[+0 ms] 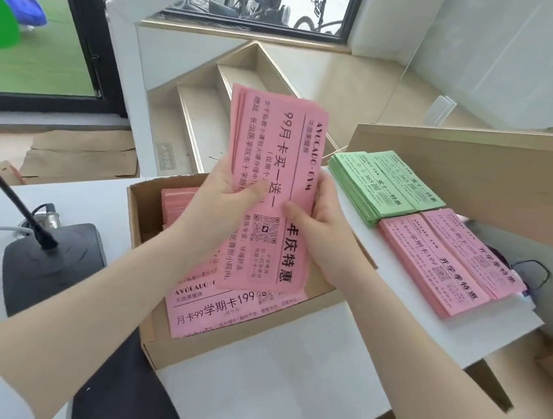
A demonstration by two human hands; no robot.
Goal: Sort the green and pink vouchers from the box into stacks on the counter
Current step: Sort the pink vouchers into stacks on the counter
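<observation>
Gripping a fanned bundle of pink paper vouchers upright above the open brown cardboard box, the left hand and right hand each curl around its lower edges. More pink vouchers lie inside the box. On the white counter to the right, a green voucher stack sits just beside a pink voucher stack.

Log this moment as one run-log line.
both hands: left hand and right hand hold pink voucher bundle above box | counter: green stack, pink stack
</observation>
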